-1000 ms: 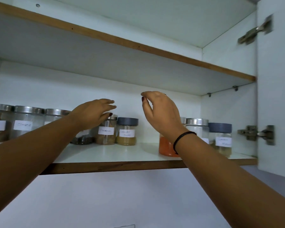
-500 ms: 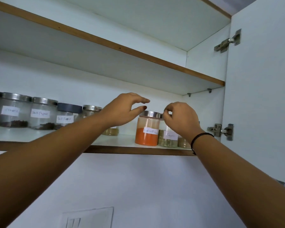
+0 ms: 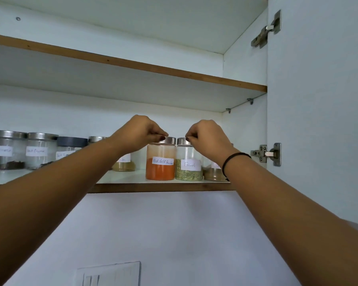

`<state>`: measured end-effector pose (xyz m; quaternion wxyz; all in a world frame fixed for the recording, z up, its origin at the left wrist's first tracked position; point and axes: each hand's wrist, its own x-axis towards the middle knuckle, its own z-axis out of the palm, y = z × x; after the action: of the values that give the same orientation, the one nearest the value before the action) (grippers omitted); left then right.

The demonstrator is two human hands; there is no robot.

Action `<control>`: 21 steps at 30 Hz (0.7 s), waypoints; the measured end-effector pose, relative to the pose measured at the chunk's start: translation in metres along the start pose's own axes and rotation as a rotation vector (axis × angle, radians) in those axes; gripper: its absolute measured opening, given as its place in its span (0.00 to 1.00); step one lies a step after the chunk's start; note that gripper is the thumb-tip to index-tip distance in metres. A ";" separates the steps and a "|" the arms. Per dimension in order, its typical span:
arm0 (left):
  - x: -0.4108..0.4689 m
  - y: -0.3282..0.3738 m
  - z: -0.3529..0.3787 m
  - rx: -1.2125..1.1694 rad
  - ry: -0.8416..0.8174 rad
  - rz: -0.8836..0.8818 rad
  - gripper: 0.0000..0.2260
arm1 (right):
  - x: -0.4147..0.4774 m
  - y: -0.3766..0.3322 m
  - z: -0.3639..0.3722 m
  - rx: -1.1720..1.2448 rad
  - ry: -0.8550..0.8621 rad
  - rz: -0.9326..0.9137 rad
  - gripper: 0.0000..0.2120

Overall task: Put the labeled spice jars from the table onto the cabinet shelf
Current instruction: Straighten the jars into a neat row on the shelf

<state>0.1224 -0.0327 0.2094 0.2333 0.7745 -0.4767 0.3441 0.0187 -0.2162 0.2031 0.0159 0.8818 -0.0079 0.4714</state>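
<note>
Left hand (image 3: 142,131), fingers curled down, is pinching the lid rim of the chilli jar (image 3: 160,168). Right hand (image 3: 207,137), likewise curled, is pinching the lid of the fennel jar (image 3: 188,169). Both jars are standing upright, just beside each other, at the front edge of the lower shelf (image 3: 163,187) near its right end. More labelled jars (image 3: 40,150) are sitting in a row to the left, and the door (image 3: 318,120) is hanging open at right.

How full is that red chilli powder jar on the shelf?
Roughly half full. The red chilli powder jar stands upright on the shelf, and its orange powder reaches about midway up the glass.
</note>
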 end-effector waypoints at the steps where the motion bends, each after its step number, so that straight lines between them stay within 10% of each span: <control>1: 0.001 0.000 -0.001 -0.003 -0.004 -0.001 0.12 | 0.002 0.001 0.001 0.017 -0.001 0.002 0.10; 21: 0.015 -0.033 0.015 -0.069 0.012 -0.105 0.11 | 0.024 0.010 0.043 0.144 0.073 0.034 0.09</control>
<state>0.1611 -0.0378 0.2098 0.2803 0.7879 -0.4458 0.3194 0.0674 -0.2278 0.1993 -0.0553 0.8625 0.0118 0.5029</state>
